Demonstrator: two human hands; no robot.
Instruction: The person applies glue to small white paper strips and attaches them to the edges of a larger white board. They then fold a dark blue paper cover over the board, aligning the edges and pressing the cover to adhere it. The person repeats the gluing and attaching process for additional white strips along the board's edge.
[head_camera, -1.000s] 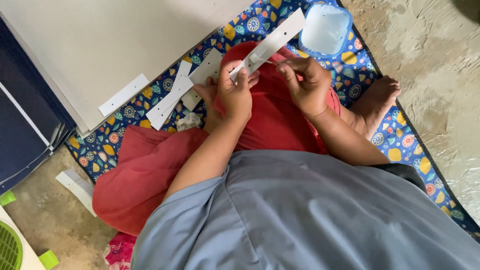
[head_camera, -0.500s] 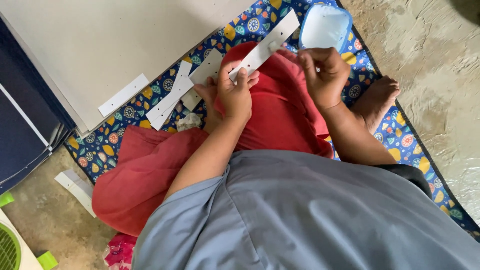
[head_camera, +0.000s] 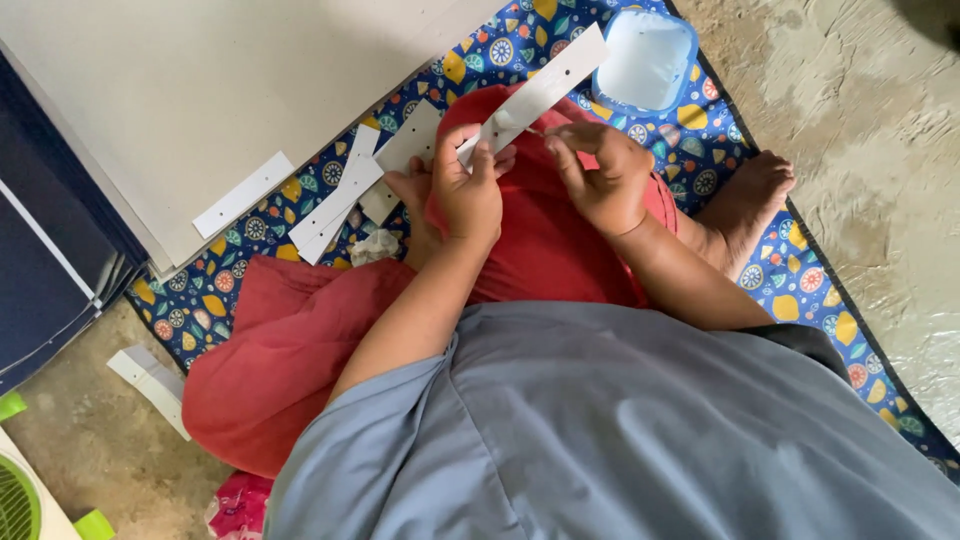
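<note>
**Two hands on a perforated white strip, head view**

The left hand is closed on the lower end of a long white strip, fingers curled over the top edge and the thumb hidden beneath. The right hand is bunched, its fingertips pinched together at the strip's lower edge just beside the left hand; whether they hold something small there cannot be told. The strip thus lies between and above the two hands, over the red lap, and most of its length runs free past the grip. Its long axis is diagonal: the held end is low and to the left, the free end points up and to the right, toward a tub. The strip is flat, stiff-looking, rectangular and matte, with small round holes along its midline.

Near the camera are a grey-blue shirt and red cloth spreading to the left. Beyond the hands, a mat of dark blue with a bright fruit-and-leaf print covers rough concrete. Loose strips of the same kind lie on the mat left of the hands. The tub is pale blue, rounded-square, open-topped. A large off-white board, smooth and flat, fills the upper left.
</note>
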